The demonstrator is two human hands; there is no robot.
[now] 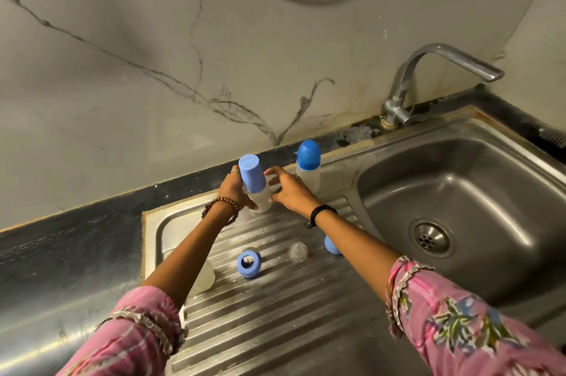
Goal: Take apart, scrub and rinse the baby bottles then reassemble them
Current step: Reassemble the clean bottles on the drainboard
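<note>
Both hands hold a capped bottle (pixel 255 189) at the back of the steel drainboard (pixel 275 314): the left hand (pixel 234 192) grips its body, and the right hand (pixel 289 192) touches its other side with fingers extended. A second capped bottle (pixel 308 166) stands just behind. A blue ring (pixel 248 264), a clear teat (pixel 298 251) and a blue cap (pixel 331 245) lie nearer, left of the basin (pixel 459 207).

- Two capped baby bottles: one (pixel 255 189) held, one (pixel 308 167) standing
- One uncapped bottle body (pixel 205 279)
- One blue collar ring (pixel 249 264)
- One clear teat (pixel 298 251)
- One blue cap (pixel 331 245)
- Two hands: left (pixel 234 189), right (pixel 291 193)
</note>
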